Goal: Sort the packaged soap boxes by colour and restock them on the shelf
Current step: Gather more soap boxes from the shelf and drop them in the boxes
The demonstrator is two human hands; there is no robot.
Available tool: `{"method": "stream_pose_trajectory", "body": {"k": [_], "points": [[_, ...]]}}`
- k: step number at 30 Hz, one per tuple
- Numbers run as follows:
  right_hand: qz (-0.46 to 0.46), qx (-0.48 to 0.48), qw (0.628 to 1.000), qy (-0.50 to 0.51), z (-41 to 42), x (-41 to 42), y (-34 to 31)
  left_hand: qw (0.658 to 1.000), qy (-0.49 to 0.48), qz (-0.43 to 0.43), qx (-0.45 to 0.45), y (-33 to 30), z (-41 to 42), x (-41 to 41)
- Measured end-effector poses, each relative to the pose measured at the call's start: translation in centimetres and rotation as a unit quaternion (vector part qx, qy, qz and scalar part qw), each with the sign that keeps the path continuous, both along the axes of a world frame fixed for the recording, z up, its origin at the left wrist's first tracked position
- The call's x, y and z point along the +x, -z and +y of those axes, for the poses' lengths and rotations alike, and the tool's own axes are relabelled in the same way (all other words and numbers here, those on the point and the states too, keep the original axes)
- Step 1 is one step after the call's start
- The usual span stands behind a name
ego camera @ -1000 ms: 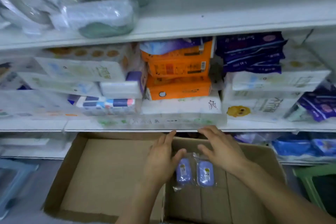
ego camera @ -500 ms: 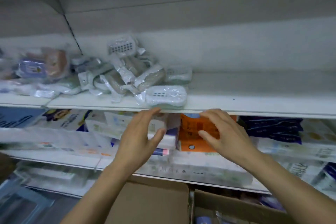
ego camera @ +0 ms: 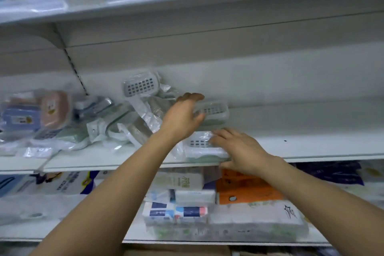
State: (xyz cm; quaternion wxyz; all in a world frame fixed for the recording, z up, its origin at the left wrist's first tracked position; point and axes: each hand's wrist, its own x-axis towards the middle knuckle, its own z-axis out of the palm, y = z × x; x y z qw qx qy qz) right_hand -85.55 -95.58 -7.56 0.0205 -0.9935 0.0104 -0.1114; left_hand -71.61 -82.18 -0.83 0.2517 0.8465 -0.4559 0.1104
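- On the shelf (ego camera: 291, 149), right of the heap of wrapped boxes (ego camera: 116, 122), both hands are working on two grey-white soap boxes
- The left hand (ego camera: 184, 116) is curling over the far box (ego camera: 214, 113), fingers spread around its left end
- The right hand (ego camera: 239, 149) is pressing on the near box (ego camera: 199, 147) at the shelf edge, fingers fairly straight
- Judging by this, the sorting step is underway; the next move is probably calling for stacking these two squarely, clear of the pink box (ego camera: 54, 108) and blue box (ego camera: 19, 118) far left
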Motion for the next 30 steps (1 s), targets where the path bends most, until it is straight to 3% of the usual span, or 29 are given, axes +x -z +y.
{"method": "stream_pose_trajectory", "body": {"k": [3,7,12,15,17,19,21,24,26,28,30], "points": [[-0.002,0.002,1.000,0.026,-1.5,-1.3,-0.2,0.992,0.009,-0.052,0.114,0.3,-4.2,1.2],[0.001,0.036,0.987,0.156,-4.6,-4.3,-1.7,0.962,-0.068,-0.080,0.250,1.9,-8.5,3.5],[-0.062,0.149,0.949,0.270,-6.7,-7.1,-2.2,0.946,-0.106,-0.119,0.283,4.1,-11.6,3.7],[-0.154,0.255,0.908,0.293,-7.2,-7.9,-2.0,0.950,-0.099,-0.165,0.247,3.6,-11.7,3.3],[-0.229,0.356,0.856,0.296,-7.3,-8.2,-2.3,0.971,-0.073,-0.128,0.187,2.1,-11.9,3.1],[-0.284,0.441,0.799,0.293,-7.0,-8.3,-3.0,0.996,-0.043,-0.029,0.077,0.2,-11.9,2.3],[-0.318,0.506,0.754,0.275,-6.4,-8.6,-3.9,0.990,0.005,0.122,-0.072,-1.8,-11.4,0.8],[-0.334,0.588,0.702,0.221,-5.1,-9.6,-5.2,0.900,0.070,0.353,-0.248,-3.3,-8.6,-3.0],[-0.326,0.629,0.683,0.178,-4.2,-10.3,-6.0,0.802,0.090,0.488,-0.332,-3.3,-5.4,-5.5],[-0.302,0.672,0.665,0.122,-3.2,-10.4,-6.6,0.699,0.096,0.575,-0.413,-2.4,-1.1,-7.6],[-0.255,0.719,0.644,0.063,-1.3,-9.9,-6.8,0.615,0.049,0.609,-0.498,-0.5,3.5,-9.4]]}}
